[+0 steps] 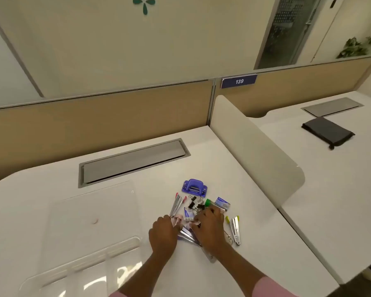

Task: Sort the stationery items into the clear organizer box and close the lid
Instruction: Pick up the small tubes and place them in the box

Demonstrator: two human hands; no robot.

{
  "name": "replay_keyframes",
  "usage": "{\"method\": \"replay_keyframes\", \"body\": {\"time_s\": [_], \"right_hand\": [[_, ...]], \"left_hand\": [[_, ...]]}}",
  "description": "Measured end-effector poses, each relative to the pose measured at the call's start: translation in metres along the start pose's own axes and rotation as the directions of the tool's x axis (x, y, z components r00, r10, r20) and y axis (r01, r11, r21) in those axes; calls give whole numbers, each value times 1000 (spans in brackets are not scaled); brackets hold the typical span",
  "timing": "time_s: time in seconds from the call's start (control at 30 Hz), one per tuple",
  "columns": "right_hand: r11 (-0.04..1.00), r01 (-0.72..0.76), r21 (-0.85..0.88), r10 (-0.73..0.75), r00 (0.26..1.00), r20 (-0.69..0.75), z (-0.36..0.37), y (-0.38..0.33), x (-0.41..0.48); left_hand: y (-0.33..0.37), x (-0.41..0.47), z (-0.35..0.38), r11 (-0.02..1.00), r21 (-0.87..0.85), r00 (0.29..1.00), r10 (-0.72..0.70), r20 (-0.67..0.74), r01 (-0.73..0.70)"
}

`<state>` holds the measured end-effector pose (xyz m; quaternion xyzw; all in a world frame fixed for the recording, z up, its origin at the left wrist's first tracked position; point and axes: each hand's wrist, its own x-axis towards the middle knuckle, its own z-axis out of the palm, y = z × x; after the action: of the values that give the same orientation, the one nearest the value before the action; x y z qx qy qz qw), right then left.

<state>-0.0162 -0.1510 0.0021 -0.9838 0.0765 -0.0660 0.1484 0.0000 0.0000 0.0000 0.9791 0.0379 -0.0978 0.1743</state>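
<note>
The step in hand looks like picking from the stationery pile (198, 205), which lies loose on the worktop (244, 189) just right of the clear organizer box (116, 243), whose lid is open. The left hand (162, 232) and right hand (209, 226) curl their fingers into the pile's near edge, touching metal staplers. I cannot tell whether either truly grips one. Next, one item must be separated cleanly and carried left to a compartment.

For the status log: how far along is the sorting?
Done: clear plastic organizer box lies open, nothing clearly sorted yet. In hand: left hand and right hand dig in the stationery pile, grip unclear. Left: purple hole punch, black binder clips, silver staplers lie unsorted; lid unclosed.
</note>
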Motion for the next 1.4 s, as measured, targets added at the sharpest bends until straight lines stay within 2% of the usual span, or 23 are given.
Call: {"method": "replay_keyframes", "body": {"time_s": [0.13,0.47,0.77,0.87,1.03,1.17,1.3,1.4], "right_hand": [[998,-8,-54,14,995,94,1,-4,-5],[986,30,-164,-3,987,158,7,-6,-7],[984,87,-152,-48,970,240,10,-4,-5],[989,65,-131,-29,964,263,9,-2,-4],[995,-91,43,76,959,273,-3,-6,-1],[939,-233,254,178,958,224,-9,-9,0],[798,-336,500,255,941,224,-13,-13,0],[623,-381,683,236,924,300,-17,-17,-1]], "left_hand": [[-3,3,-3,999,-39,1000,-18,21,18],[2,9,2,998,-58,998,-20,65,23],[3,7,4,990,-122,995,-56,83,66],[3,5,4,968,-225,992,-92,92,111],[2,8,10,906,-394,987,-121,102,152],[13,2,2,859,-499,993,-95,74,119],[25,-5,-8,765,-636,992,-28,125,101],[33,-14,-19,595,-793,972,81,219,129]]}}
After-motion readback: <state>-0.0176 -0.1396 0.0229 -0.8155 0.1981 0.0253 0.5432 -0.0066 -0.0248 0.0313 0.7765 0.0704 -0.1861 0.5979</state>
